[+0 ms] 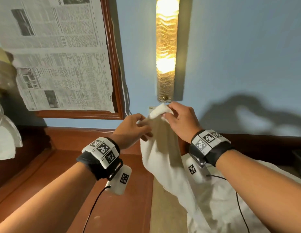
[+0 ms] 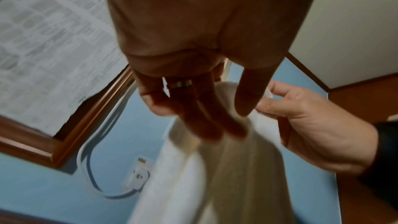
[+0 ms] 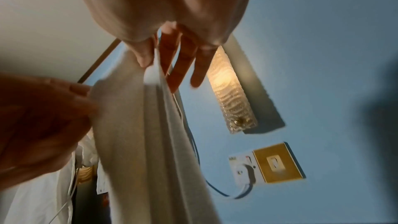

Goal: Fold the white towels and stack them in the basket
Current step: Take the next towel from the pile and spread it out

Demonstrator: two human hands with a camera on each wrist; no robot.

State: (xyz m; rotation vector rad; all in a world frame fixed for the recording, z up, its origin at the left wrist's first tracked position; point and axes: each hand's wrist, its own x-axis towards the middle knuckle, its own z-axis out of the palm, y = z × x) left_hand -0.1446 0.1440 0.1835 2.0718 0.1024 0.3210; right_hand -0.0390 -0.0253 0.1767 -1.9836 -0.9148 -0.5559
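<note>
At the centre of the head view, the left hand (image 1: 133, 127) and right hand (image 1: 181, 121) each pinch the top edge of a white towel (image 1: 165, 158), lifted so it hangs straight for folding; no basket is in view.

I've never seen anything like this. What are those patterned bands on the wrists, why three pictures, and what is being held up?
No machine here: a person works with bare hands. The wrist bands carry small cameras. The big picture comes from a camera on the head; the other two look along each hand from the wrists. The left hand and right hand pinch the top of a white towel, which hangs down over a wooden table. Behind are a lit wall lamp and a newspaper in a frame.
</note>
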